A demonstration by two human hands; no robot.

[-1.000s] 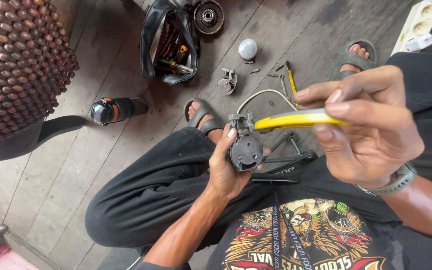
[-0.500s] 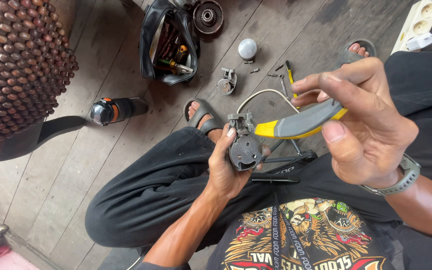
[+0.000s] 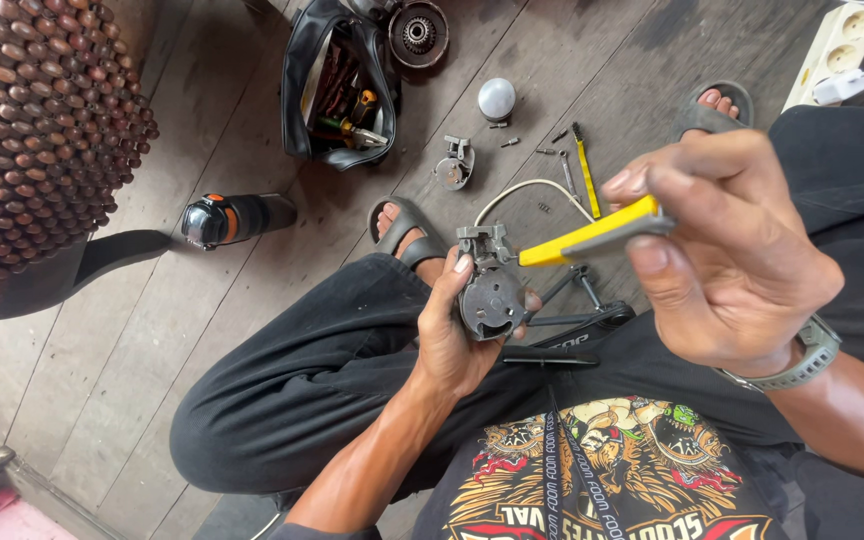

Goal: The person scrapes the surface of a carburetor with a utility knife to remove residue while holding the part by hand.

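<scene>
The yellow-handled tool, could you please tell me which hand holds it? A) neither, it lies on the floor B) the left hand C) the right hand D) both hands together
C: the right hand grips the yellow-handled tool and points its tip at the small metal part, which the left hand holds over the lap.

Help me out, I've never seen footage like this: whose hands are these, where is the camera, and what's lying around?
The camera sits on a seated person's head and looks down at their lap. Their left hand grips a small grey metal part. Their right hand holds a yellow-handled tool against it. On the wooden floor lie an open tool bag, a gear, a white bulb, loose screws, a flashlight and a power strip.
</scene>
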